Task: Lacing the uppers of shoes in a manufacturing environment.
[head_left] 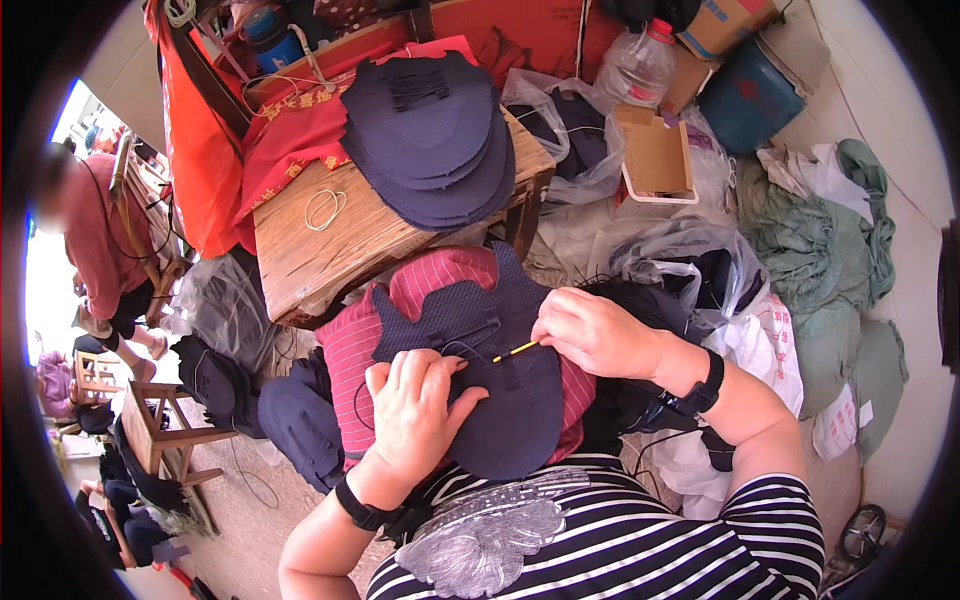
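A navy textured fabric piece (505, 420), rounded at the near end and cut out at the far end, lies on a red striped cushion (352, 335) in my lap. My right hand (600, 335) pinches a thin yellow crochet hook (515, 351), its tip pointing left at the middle of the piece. My left hand (415, 400) rests on the piece's left side with bent fingers, thumb on the fabric. A dark cord (465, 346) loops from its fingers to the stitched middle. Under the fingers, the exact grip is partly hidden.
Beyond the cushion, a wooden bench (345, 235) carries a stack of similar navy pieces (430, 130) and a ring of pale cord (324, 210). More navy pieces (300, 425) lie at left. Right are plastic bags (690, 260) and an open box (655, 155). Another person (105, 235) sits far left.
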### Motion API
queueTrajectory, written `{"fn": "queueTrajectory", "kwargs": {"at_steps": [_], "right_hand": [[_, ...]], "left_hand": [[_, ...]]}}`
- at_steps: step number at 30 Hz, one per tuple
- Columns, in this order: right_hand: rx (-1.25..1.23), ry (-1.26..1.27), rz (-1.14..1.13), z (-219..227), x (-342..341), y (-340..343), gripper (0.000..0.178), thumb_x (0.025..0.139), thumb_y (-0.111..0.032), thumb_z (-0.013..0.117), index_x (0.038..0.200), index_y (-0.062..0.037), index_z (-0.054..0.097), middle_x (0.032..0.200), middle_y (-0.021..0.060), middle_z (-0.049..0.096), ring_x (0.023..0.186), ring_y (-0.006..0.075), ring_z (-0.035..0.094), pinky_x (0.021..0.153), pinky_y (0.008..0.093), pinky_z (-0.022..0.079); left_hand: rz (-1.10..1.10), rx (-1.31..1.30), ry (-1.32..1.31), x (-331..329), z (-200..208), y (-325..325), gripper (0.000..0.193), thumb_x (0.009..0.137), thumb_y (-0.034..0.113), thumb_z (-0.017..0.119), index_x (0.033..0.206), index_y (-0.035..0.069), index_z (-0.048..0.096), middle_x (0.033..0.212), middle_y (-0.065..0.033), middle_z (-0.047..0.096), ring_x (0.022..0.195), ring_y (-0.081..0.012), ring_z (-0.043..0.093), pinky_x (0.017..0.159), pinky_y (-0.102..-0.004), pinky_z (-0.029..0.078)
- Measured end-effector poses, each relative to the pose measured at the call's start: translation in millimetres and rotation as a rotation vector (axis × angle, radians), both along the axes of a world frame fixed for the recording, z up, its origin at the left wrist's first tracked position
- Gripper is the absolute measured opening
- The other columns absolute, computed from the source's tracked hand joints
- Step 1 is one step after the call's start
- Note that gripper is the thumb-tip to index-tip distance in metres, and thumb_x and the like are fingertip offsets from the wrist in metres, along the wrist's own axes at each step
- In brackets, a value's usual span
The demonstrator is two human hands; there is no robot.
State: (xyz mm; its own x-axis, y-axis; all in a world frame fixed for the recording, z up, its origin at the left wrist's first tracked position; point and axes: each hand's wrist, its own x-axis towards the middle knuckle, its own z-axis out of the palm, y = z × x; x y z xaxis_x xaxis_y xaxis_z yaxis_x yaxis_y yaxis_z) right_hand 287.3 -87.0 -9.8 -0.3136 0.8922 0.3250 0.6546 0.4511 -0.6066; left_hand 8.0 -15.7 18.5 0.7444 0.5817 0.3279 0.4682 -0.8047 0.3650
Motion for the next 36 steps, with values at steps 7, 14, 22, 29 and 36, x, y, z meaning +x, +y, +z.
{"fn": "queueTrajectory", "kwargs": {"at_steps": [7,14,22,29,36], "right_hand": [[-0.199,-0.098,0.214,19,0,31,0.029,0.094,-0.029,0.071,0.08,-0.0074,0.057,0.077,0.0101,0.057,0.074,0.0323,0.062,0.066,0.0439,0.05],[-0.329,-0.015,0.447,14,16,30,0.038,0.1,-0.027,0.066,0.074,-0.0035,0.052,0.066,0.0146,0.052,0.063,0.0365,0.057,0.06,0.0465,0.045],[-0.777,0.492,-0.16,62,14,-2,0.015,0.103,-0.019,0.065,0.111,-0.0067,0.069,0.071,0.001,0.062,0.065,0.0095,0.063,0.062,0.0272,0.052],[-0.91,1.106,0.067,53,-3,-6,0.04,0.108,-0.021,0.056,0.142,0.0005,0.056,0.111,0.0134,0.073,0.097,0.0194,0.072,0.088,0.0306,0.057],[-0.827,1.035,-0.119,41,-11,0,0.033,0.103,-0.01,0.064,0.133,0.0025,0.064,0.123,0.0116,0.071,0.106,0.0174,0.07,0.094,0.03,0.055]], "left_hand": [[-0.428,-0.03,0.087,-22,3,-5,0.055,0.077,0.01,0.08,0.129,-0.001,0.066,0.143,-0.0143,0.06,0.119,-0.0297,0.062,0.105,-0.0408,0.051],[-0.38,-0.053,0.181,-32,-8,-10,0.05,0.084,0.012,0.074,0.132,0.001,0.066,0.146,-0.0106,0.059,0.128,-0.0239,0.06,0.108,-0.0372,0.05],[-0.362,0.018,0.168,-35,-7,-10,0.05,0.083,0.013,0.075,0.131,0.003,0.066,0.145,-0.0106,0.06,0.129,-0.0235,0.06,0.106,-0.035,0.051],[-0.472,0.04,0.14,-43,4,-3,0.045,0.081,0.013,0.077,0.124,0.002,0.069,0.141,-0.0132,0.063,0.127,-0.0283,0.063,0.099,-0.038,0.056],[-0.452,0.005,0.061,-51,3,-9,0.037,0.082,0.014,0.079,0.115,0.0,0.072,0.135,-0.0135,0.066,0.127,-0.0307,0.064,0.101,-0.0405,0.056]]}}
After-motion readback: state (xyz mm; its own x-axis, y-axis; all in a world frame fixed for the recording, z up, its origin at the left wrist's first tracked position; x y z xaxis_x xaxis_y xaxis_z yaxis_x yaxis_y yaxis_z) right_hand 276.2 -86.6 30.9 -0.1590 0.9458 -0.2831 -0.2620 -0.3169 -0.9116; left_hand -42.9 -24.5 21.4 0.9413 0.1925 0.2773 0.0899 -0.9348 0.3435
